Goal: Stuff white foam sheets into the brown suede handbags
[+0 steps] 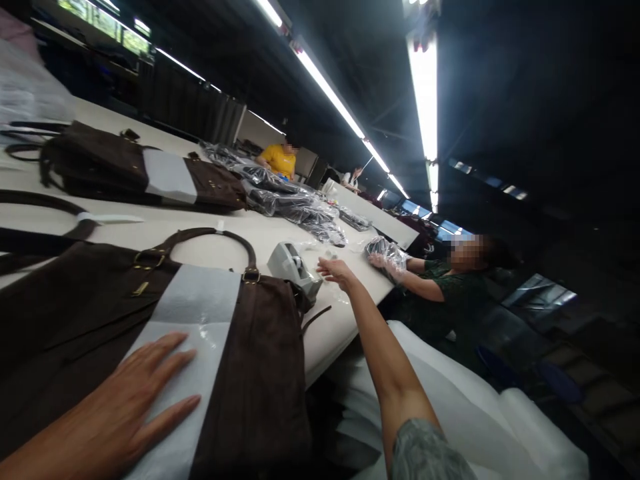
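My left hand [127, 407] lies flat, fingers spread, on a dark brown handbag [250, 373] with a white protective sheet [195, 313] wrapped round its middle. The bag lies on a long white table [280, 233], its curved handle [210, 235] pointing away from me. My right arm stretches far out across the table. My right hand [337, 272] hovers with fingers loosely extended just right of a grey tape dispenser [293, 265], and I see nothing held in it.
A second brown bag [125, 170] with a white band lies further back, with a loose strap [45, 203] beside it. Plastic-wrapped dark bags [290, 197] are piled beyond. A person in green [440, 287] handles a plastic bag [385, 253]. White padding rolls [450, 393] lie below the table edge.
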The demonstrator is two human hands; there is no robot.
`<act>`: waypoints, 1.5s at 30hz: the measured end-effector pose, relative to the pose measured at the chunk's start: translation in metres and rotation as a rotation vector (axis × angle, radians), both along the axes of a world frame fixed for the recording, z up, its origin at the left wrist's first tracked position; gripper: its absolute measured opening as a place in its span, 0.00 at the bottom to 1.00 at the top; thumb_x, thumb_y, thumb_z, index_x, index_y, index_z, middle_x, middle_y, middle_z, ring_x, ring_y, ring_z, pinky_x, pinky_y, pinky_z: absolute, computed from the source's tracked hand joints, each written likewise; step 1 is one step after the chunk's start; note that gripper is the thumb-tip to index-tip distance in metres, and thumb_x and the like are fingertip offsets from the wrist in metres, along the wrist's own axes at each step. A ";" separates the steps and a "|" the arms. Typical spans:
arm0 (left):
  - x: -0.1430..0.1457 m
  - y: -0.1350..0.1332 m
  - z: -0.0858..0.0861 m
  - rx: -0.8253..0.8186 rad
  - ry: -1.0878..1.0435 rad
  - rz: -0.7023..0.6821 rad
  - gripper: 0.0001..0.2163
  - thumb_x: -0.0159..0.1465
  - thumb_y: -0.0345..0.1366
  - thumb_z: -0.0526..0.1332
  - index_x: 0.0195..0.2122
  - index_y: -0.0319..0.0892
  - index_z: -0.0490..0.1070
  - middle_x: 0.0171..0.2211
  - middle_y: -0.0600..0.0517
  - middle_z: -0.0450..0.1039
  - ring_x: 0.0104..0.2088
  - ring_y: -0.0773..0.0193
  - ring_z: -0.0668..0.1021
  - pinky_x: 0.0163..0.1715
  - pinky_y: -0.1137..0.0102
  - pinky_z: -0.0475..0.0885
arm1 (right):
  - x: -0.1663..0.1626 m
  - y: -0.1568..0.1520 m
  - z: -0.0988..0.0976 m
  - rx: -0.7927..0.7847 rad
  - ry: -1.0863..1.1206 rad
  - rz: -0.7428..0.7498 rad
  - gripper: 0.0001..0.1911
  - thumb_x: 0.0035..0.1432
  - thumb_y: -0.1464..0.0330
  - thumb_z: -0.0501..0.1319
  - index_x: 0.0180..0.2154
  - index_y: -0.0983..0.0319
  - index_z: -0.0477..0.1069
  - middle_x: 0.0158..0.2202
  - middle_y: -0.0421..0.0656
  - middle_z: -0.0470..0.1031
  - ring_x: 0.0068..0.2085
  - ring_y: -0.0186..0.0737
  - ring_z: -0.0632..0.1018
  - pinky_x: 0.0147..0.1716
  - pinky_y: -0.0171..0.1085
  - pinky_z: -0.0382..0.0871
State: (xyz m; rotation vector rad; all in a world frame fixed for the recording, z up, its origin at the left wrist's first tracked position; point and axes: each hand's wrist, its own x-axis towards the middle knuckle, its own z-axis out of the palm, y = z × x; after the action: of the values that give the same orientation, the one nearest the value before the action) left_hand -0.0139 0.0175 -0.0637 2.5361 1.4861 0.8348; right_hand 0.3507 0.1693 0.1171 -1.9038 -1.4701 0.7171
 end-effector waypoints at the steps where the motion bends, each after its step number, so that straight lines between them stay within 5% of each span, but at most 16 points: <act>1: 0.001 0.003 -0.005 0.038 -0.023 0.014 0.28 0.62 0.55 0.52 0.51 0.40 0.74 0.61 0.39 0.64 0.60 0.45 0.69 0.59 0.51 0.65 | 0.007 0.001 0.000 -0.068 0.030 0.037 0.19 0.61 0.57 0.59 0.39 0.66 0.77 0.38 0.50 0.79 0.40 0.39 0.76 0.42 0.38 0.70; 9: 0.005 -0.001 -0.001 0.046 -0.069 0.038 0.24 0.63 0.54 0.49 0.51 0.48 0.73 0.60 0.47 0.67 0.60 0.48 0.69 0.61 0.53 0.64 | 0.001 0.016 -0.018 -0.225 0.145 0.121 0.12 0.45 0.63 0.71 0.29 0.66 0.77 0.27 0.40 0.75 0.30 0.30 0.69 0.33 0.32 0.63; 18: 0.001 -0.002 0.000 -0.014 -0.048 0.025 0.25 0.62 0.54 0.50 0.53 0.47 0.71 0.63 0.48 0.63 0.61 0.48 0.67 0.63 0.56 0.62 | 0.019 -0.043 0.009 0.144 0.241 0.156 0.16 0.47 0.58 0.68 0.29 0.65 0.76 0.31 0.43 0.79 0.34 0.32 0.76 0.37 0.32 0.65; 21: -0.002 0.000 -0.008 -0.017 -0.042 0.030 0.25 0.62 0.54 0.52 0.54 0.47 0.70 0.64 0.49 0.61 0.62 0.48 0.66 0.64 0.56 0.60 | 0.021 -0.067 -0.009 0.132 0.216 0.133 0.15 0.48 0.59 0.67 0.26 0.66 0.75 0.24 0.44 0.77 0.26 0.33 0.75 0.30 0.32 0.65; 26: -0.005 0.003 -0.010 -0.022 -0.040 0.012 0.24 0.63 0.54 0.52 0.54 0.47 0.70 0.64 0.48 0.60 0.63 0.49 0.65 0.64 0.55 0.59 | 0.014 -0.074 -0.067 0.183 0.143 -0.005 0.12 0.52 0.62 0.63 0.25 0.64 0.73 0.21 0.42 0.76 0.24 0.34 0.75 0.30 0.32 0.67; 29: -0.006 -0.002 0.006 -0.088 -0.008 -0.018 0.27 0.62 0.56 0.51 0.55 0.46 0.69 0.65 0.46 0.59 0.63 0.48 0.65 0.64 0.52 0.59 | 0.014 -0.074 -0.090 0.241 0.054 -0.115 0.11 0.51 0.64 0.63 0.21 0.62 0.72 0.19 0.40 0.75 0.25 0.35 0.75 0.34 0.34 0.67; 32: -0.004 -0.012 0.031 -0.207 0.032 -0.017 0.29 0.61 0.58 0.53 0.58 0.46 0.68 0.66 0.46 0.57 0.63 0.46 0.64 0.62 0.51 0.61 | 0.009 -0.084 -0.089 0.310 -0.010 -0.204 0.12 0.52 0.65 0.62 0.19 0.62 0.71 0.19 0.41 0.74 0.27 0.37 0.74 0.36 0.36 0.66; 36: 0.003 -0.024 0.061 -0.231 0.070 0.008 0.28 0.62 0.58 0.53 0.57 0.48 0.69 0.62 0.42 0.62 0.62 0.47 0.65 0.62 0.52 0.60 | -0.037 -0.103 -0.062 0.427 0.210 -0.124 0.15 0.54 0.57 0.63 0.30 0.64 0.76 0.24 0.43 0.77 0.26 0.36 0.74 0.31 0.35 0.67; 39: 0.005 -0.027 0.074 -0.230 0.088 0.035 0.27 0.63 0.56 0.54 0.57 0.48 0.70 0.58 0.40 0.66 0.60 0.46 0.66 0.60 0.50 0.61 | -0.108 -0.116 -0.047 0.288 0.561 0.035 0.16 0.47 0.58 0.68 0.31 0.65 0.78 0.24 0.44 0.78 0.26 0.35 0.75 0.25 0.32 0.65; 45: -0.011 -0.030 0.084 -0.289 0.002 -0.105 0.24 0.64 0.51 0.54 0.56 0.45 0.71 0.56 0.40 0.66 0.57 0.48 0.68 0.58 0.55 0.64 | -0.233 -0.107 -0.069 -0.030 0.671 0.092 0.09 0.54 0.66 0.65 0.33 0.66 0.74 0.25 0.44 0.78 0.27 0.34 0.79 0.22 0.28 0.67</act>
State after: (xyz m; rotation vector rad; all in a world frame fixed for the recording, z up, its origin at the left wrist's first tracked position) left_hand -0.0244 -0.0126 0.0204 2.3766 1.3482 0.5565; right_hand 0.1180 0.0624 0.0483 -1.4074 -1.1144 1.2734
